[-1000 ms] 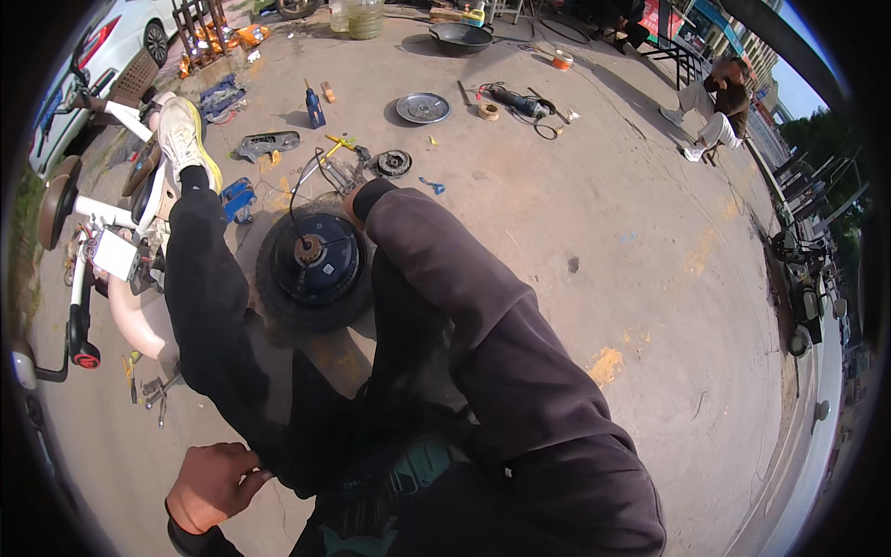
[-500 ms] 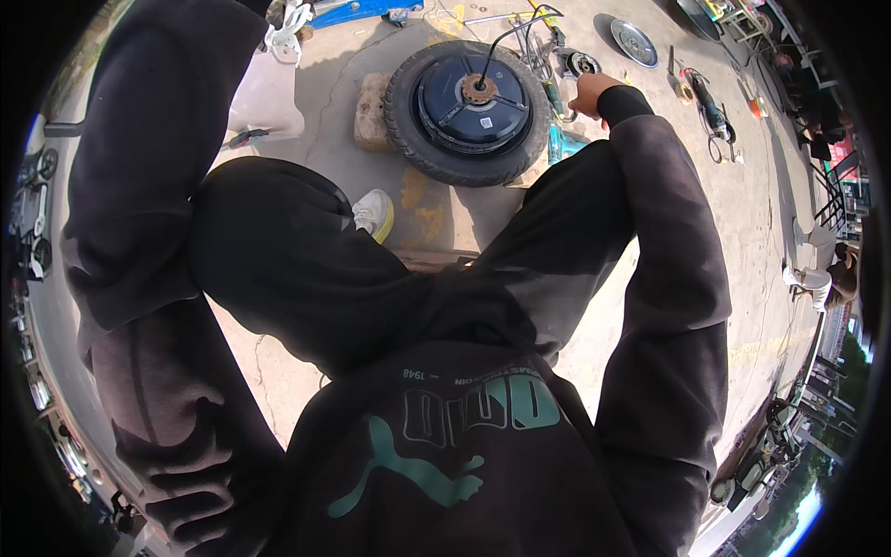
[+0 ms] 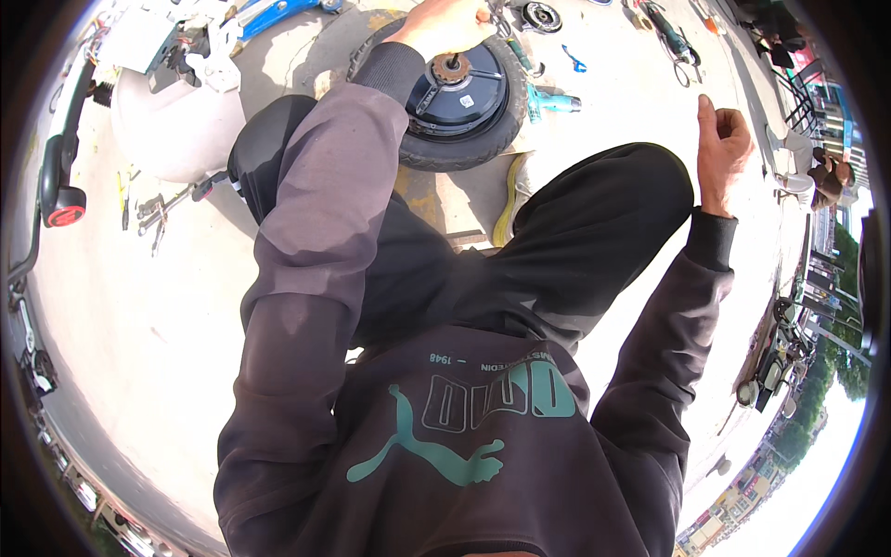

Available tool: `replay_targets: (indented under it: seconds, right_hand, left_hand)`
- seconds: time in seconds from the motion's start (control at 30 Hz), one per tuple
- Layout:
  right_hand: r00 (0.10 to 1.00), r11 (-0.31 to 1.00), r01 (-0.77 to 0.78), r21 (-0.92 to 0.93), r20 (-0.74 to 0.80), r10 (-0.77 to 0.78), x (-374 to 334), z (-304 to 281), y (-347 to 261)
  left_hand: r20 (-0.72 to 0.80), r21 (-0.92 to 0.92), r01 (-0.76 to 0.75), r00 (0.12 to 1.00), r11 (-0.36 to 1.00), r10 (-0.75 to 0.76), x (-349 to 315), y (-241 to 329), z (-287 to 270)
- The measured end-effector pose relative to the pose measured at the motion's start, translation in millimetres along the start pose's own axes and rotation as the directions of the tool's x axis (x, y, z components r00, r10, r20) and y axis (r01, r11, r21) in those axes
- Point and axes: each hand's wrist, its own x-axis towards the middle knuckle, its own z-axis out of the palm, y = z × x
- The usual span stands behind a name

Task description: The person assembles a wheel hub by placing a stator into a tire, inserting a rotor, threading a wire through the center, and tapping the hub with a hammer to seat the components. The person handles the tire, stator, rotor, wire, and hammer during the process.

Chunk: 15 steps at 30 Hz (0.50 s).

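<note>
A hub motor wheel [image 3: 464,91] with a black tyre and dark blue hub lies flat on the ground in front of me. Across its far side reaches my left hand [image 3: 445,26], closed around something at its fingertips that I cannot make out; the top edge crops it. Dark cables and thin tools lie beside those fingertips. My right hand [image 3: 722,153] is raised off to the right, thumb stretched up and fingers loosely curled, with nothing visible in it. Between wheel and right hand lies a teal power drill [image 3: 554,102].
A round brake part [image 3: 541,17], a small blue item [image 3: 575,60] and an angle grinder [image 3: 670,35] lie beyond the drill. On the left stand a pale plastic shell [image 3: 176,130] and several hand tools [image 3: 158,212]. Another person [image 3: 826,176] sits at the far right.
My right hand has moved from beside the wheel out to the right and nearer. My left hand, out of view before, now reaches over the wheel. The view has shifted.
</note>
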Motion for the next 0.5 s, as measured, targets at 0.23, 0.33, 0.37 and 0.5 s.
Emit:
replay_targets:
  seconds: [0.23, 0.33, 0.37, 0.5]
  right_hand:
    - [0.984, 0.975, -0.07, -0.213, -0.174, 0.033, -8, -86, -17]
    - [0.978, 0.945, -0.022, -0.327, -0.205, -0.048, -27, -91, -73]
    - [0.968, 0.937, 0.012, -0.349, -0.23, -0.098, -46, -94, -80]
    - [0.988, 0.942, 0.036, -0.333, -0.128, -0.083, -165, -88, -98]
  left_hand:
    - [-0.113, -0.247, 0.199, 0.966, 0.948, -0.232, -13, -14, 19]
    - [-0.282, -0.227, 0.301, 0.89, 0.926, -0.359, -10, -30, 21]
    - [-0.311, -0.254, 0.301, 0.874, 0.919, -0.372, -7, -32, 30]
    - [-0.316, -0.231, 0.282, 0.883, 0.931, -0.346, -3, -35, 42]
